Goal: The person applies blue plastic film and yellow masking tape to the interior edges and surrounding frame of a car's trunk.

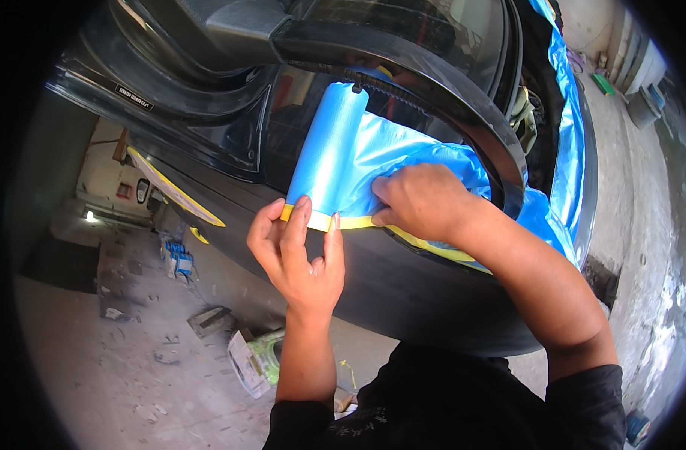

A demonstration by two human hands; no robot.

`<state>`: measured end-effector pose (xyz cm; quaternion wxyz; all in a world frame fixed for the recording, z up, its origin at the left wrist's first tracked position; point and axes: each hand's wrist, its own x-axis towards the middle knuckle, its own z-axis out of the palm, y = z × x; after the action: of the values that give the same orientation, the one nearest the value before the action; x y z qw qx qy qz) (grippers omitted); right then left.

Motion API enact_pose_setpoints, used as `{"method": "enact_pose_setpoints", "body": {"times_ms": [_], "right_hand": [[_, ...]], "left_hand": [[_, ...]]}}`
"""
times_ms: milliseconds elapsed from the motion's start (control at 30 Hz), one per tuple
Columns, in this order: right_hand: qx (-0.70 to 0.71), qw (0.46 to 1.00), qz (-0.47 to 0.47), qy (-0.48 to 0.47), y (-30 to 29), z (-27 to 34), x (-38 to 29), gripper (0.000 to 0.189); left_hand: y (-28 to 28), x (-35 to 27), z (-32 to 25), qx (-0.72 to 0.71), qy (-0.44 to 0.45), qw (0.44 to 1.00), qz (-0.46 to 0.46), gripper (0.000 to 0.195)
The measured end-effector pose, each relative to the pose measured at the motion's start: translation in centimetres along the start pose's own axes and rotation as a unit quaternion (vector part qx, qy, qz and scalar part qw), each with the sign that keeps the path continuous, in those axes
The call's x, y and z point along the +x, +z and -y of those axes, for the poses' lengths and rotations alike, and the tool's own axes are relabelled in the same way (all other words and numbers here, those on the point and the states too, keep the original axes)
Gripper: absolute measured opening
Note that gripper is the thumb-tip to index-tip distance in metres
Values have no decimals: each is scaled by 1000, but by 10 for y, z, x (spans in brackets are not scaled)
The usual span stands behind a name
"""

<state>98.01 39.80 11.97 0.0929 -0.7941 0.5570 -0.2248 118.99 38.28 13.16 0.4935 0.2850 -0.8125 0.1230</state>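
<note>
A roll of blue plastic masking film [326, 149] with a yellow tape edge [357, 223] lies against the dark car body, below a curved dark frame [410, 53]. My left hand [303, 253] holds the roll's taped lower end, thumb and fingertips spread along the yellow tape. My right hand [427, 197] is curled on the unrolled film just right of the roll, its thumb at the tape edge. Its other fingertips are hidden. Wrinkled film runs from the roll behind my right hand, and more yellow tape [438, 248] follows the body edge beneath my forearm.
Yellow tape edges a pale covered strip [177, 188] on the car's left part. More blue film [568, 140] hangs along the far right side. Scraps and blue-wrapped items [178, 260] lie on the concrete floor; a grey bucket [644, 108] stands at upper right.
</note>
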Motion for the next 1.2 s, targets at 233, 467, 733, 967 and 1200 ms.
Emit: {"method": "enact_pose_setpoints", "body": {"times_ms": [233, 467, 733, 967, 1200], "right_hand": [[-4, 995, 88, 48, -17, 9, 11, 32], [-14, 994, 93, 60, -20, 9, 13, 35], [-1, 994, 94, 49, -23, 10, 15, 36], [18, 999, 35, 34, -9, 5, 10, 39], [2, 999, 18, 33, -5, 3, 9, 43]], "left_hand": [[-5, -1, 2, 25, 9, 1000, 5, 55], [-4, -17, 14, 33, -39, 999, 4, 55], [-4, -17, 18, 44, -32, 999, -1, 54], [-8, -7, 10, 36, 8, 999, 8, 53], [-6, 0, 3, 33, 28, 999, 9, 52]]}}
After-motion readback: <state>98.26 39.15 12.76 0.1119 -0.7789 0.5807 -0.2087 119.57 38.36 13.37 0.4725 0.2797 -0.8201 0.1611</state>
